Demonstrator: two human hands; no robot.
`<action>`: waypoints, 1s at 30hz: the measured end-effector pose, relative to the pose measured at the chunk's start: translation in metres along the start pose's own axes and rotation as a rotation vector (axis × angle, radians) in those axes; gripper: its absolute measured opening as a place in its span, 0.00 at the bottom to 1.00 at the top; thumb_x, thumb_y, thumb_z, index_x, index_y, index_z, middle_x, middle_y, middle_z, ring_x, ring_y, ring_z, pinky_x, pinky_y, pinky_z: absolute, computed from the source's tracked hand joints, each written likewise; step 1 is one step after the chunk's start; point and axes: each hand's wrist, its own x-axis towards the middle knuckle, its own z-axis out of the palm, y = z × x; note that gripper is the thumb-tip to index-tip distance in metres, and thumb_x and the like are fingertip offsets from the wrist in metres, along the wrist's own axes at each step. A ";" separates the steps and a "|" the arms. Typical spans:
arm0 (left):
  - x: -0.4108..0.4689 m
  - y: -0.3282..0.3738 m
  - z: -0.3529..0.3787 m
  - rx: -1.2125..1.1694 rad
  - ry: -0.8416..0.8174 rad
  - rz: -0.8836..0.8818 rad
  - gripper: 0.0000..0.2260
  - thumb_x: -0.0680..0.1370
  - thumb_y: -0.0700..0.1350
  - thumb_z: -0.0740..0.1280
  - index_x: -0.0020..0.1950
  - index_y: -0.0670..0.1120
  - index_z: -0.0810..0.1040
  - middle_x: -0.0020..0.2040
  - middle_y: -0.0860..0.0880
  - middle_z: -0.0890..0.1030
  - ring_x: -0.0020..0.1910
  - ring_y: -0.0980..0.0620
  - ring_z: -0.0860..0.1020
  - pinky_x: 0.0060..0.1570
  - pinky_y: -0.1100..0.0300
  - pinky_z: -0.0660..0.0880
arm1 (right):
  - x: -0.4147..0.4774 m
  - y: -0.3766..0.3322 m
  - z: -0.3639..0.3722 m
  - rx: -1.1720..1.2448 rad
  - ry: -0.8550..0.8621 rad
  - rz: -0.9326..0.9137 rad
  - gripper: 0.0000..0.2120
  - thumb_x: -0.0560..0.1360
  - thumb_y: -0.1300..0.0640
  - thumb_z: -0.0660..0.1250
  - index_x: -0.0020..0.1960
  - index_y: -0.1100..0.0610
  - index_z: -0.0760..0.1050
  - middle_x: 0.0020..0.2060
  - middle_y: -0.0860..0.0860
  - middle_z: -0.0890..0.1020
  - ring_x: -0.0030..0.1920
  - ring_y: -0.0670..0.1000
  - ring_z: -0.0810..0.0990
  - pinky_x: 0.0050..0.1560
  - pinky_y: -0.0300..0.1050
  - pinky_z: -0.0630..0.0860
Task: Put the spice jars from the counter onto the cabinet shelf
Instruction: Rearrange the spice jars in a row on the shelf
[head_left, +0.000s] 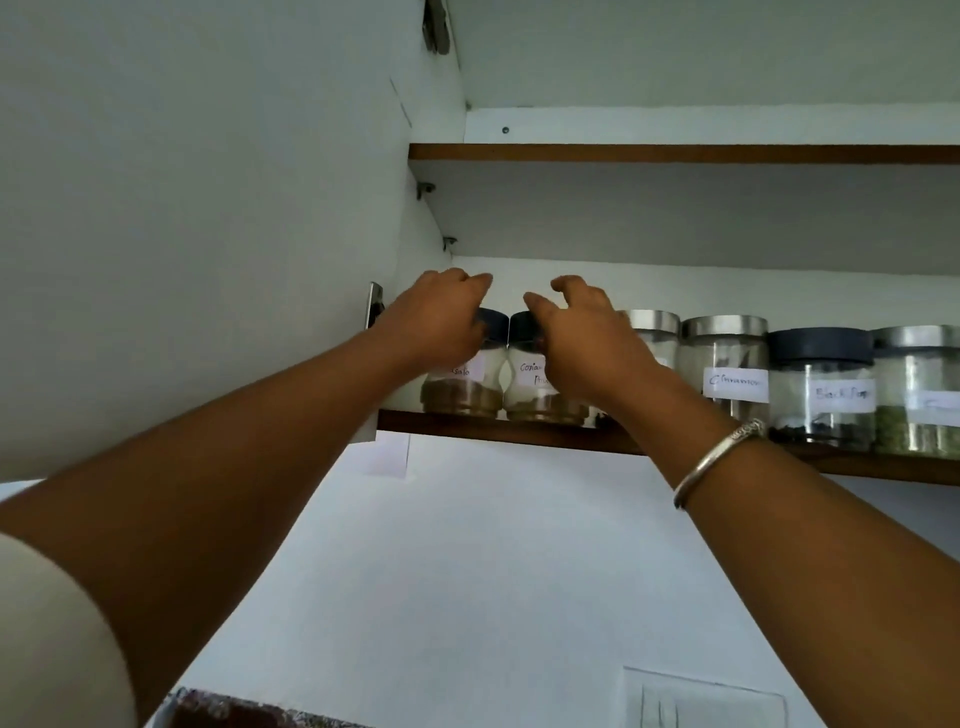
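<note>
Two small waisted glass spice jars with dark lids stand side by side at the left end of the lower cabinet shelf. My left hand wraps the lid of the masala jar, with the fingers curled over its top. My right hand holds the coriander jar, thumb on the front of the lid and fingers reaching behind it. Both jars rest upright on the shelf board, almost touching each other.
Further right on the same shelf stand a steel-lidded jar, a cinnamon jar, a black pepper jar and another jar. An upper shelf runs above. The open cabinet door is at the left.
</note>
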 end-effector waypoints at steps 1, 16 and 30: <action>0.005 0.001 0.000 0.008 -0.026 0.005 0.17 0.78 0.44 0.62 0.67 0.43 0.71 0.60 0.40 0.77 0.56 0.42 0.75 0.55 0.50 0.73 | 0.004 -0.001 0.000 -0.026 -0.031 0.006 0.28 0.72 0.64 0.66 0.71 0.55 0.64 0.67 0.60 0.65 0.65 0.61 0.65 0.57 0.52 0.71; 0.046 -0.025 0.029 -0.043 -0.141 -0.070 0.14 0.75 0.42 0.67 0.61 0.47 0.79 0.60 0.46 0.79 0.57 0.46 0.76 0.57 0.55 0.73 | 0.057 -0.008 0.025 -0.099 -0.203 0.089 0.15 0.74 0.61 0.63 0.60 0.57 0.76 0.51 0.56 0.80 0.46 0.54 0.75 0.41 0.43 0.70; 0.085 -0.048 0.102 0.125 -0.236 -0.116 0.15 0.76 0.36 0.62 0.63 0.41 0.76 0.59 0.41 0.77 0.56 0.44 0.75 0.52 0.58 0.73 | 0.118 -0.010 0.092 -0.233 -0.390 0.137 0.15 0.75 0.60 0.61 0.31 0.59 0.64 0.30 0.52 0.69 0.29 0.49 0.67 0.27 0.40 0.62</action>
